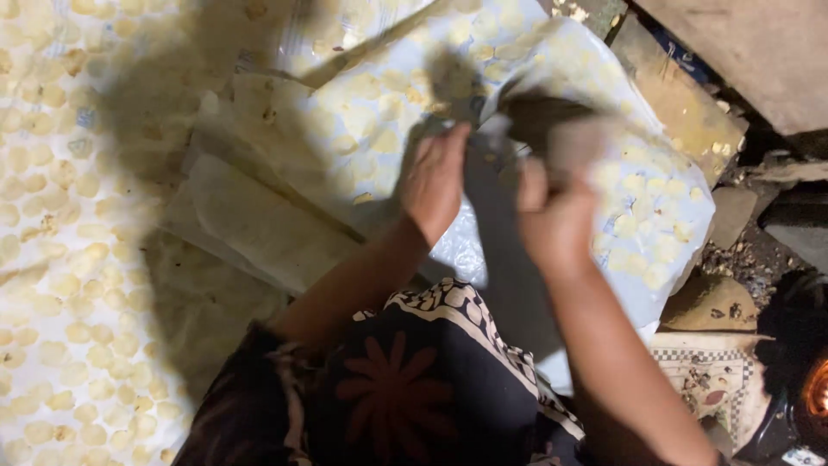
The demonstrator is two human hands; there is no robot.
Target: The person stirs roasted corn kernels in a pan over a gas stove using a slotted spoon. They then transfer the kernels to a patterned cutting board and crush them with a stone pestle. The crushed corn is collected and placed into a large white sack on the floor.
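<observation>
My left hand (435, 177) and my right hand (552, 211) are raised together over a white plastic sheet (517, 52) dotted with several pale yellow round slices (642, 207). Between them is a blurred grey-brown object (552, 125). My right hand is closed around its lower part. The fingers of my left hand touch its left side. The object is too smeared by motion to say what it is. My dark patterned garment (414, 380) fills the bottom of the view.
More sheets covered with several yellow slices (52, 259) lie to the left. A folded translucent sheet (250, 216) lies at the middle left. Stone slabs and rubble (690, 103) border the right side. A patterned cloth (707, 371) and a dark vessel with an orange glow (811, 380) sit at the lower right.
</observation>
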